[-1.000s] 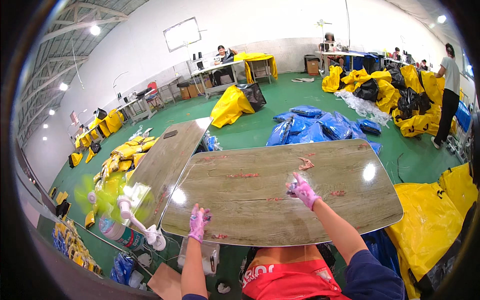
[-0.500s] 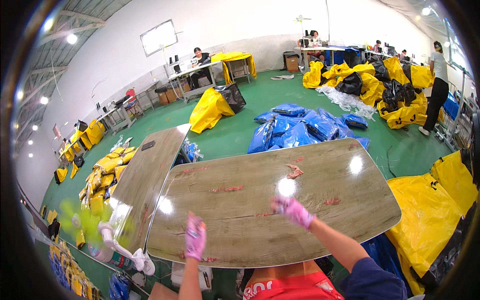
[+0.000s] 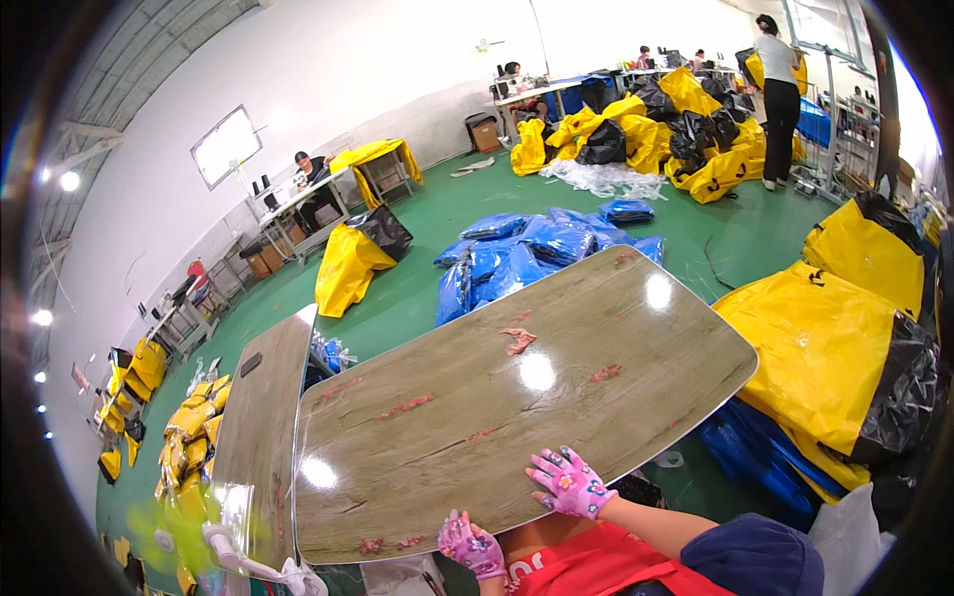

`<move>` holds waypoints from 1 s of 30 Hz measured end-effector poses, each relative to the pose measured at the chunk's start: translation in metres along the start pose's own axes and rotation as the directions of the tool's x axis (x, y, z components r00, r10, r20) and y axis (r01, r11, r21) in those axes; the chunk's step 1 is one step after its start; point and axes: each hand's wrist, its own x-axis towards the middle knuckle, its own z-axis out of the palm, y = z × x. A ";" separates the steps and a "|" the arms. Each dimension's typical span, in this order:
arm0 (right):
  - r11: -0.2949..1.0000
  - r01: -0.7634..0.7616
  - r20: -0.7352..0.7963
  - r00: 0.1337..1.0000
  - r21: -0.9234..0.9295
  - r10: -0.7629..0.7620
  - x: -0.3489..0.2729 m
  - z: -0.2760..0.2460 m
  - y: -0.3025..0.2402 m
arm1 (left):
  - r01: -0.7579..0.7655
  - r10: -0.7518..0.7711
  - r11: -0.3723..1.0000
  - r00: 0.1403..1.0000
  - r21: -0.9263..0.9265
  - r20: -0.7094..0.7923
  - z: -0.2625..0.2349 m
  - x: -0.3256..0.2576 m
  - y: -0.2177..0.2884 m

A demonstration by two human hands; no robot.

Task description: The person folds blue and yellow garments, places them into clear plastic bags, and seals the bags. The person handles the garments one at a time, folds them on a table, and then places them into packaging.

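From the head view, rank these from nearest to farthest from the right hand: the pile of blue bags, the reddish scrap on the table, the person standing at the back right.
From the right hand:
1. Reddish scrap, on the table, just ahead of the hand.
2. Blue bags, on the green floor beyond the table's far edge.
3. Standing person, far back right by the yellow and black bags.

Glossy wood-grain table [image 3: 517,417], bare but for what look like reddish tape scraps [image 3: 518,340].
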 end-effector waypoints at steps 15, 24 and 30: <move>0.901 -0.276 -0.173 0.958 -0.336 0.229 0.127 -0.142 0.217 | 0.087 -0.085 0.996 0.910 0.015 0.406 -0.044 -0.072 -0.032; 0.036 0.395 -0.396 0.908 0.918 0.138 0.119 -0.202 0.095 | 0.452 -0.445 0.876 0.624 0.168 0.642 -0.032 -0.179 -0.117; 0.916 0.345 0.350 0.848 0.207 -0.399 0.087 -0.038 -0.036 | 0.445 -0.412 0.892 0.738 0.073 0.534 -0.079 -0.089 -0.111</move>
